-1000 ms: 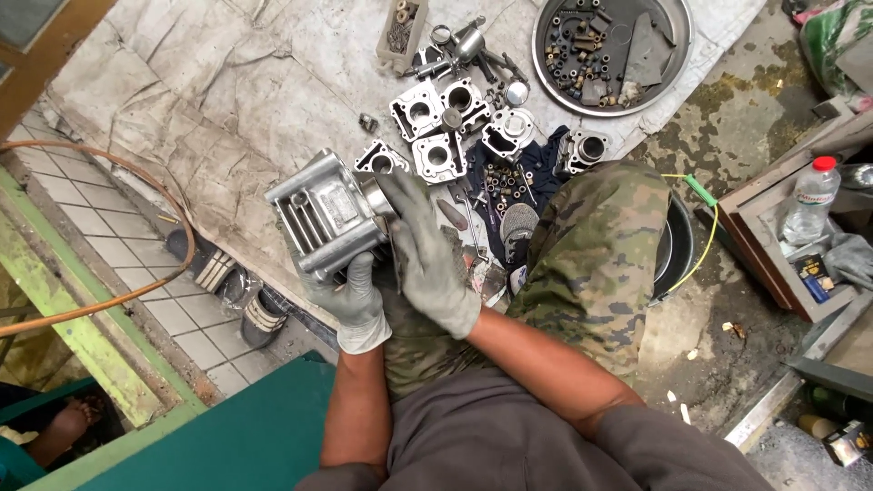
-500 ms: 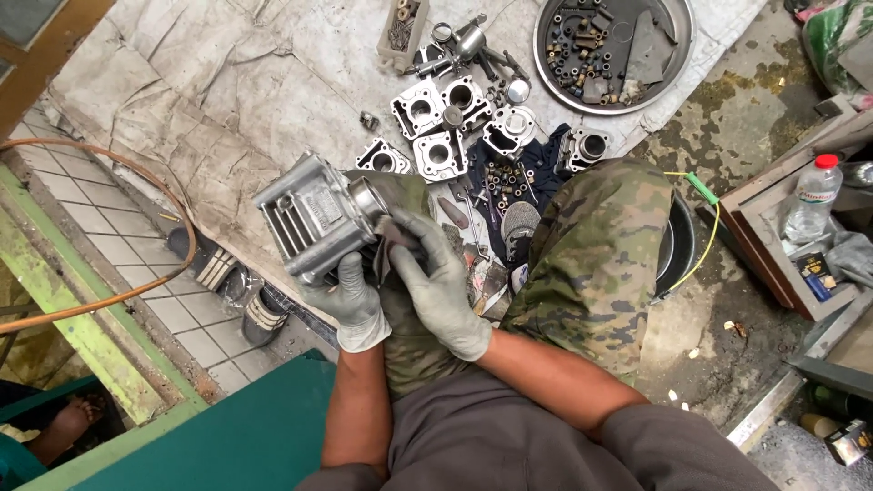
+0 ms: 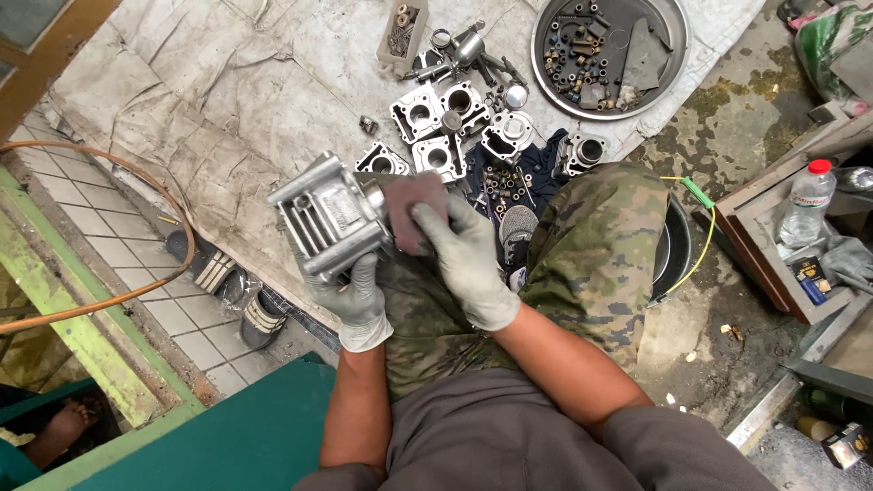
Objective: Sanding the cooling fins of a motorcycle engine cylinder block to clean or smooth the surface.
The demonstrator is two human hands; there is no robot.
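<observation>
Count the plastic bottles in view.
1. A clear bottle with a red cap stands upright in the wooden tray at the right edge, beside a grey rag. Others may be hidden past the frame edge.

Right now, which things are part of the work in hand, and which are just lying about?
In hand:
- finned metal cylinder, held from below by the left hand
- reddish abrasive pad, pressed on the cylinder's end by the right hand

Lying about:
- engine castings on the cloth
- round tray of small parts
- plastic bottle
- sandals
- orange hose
</observation>
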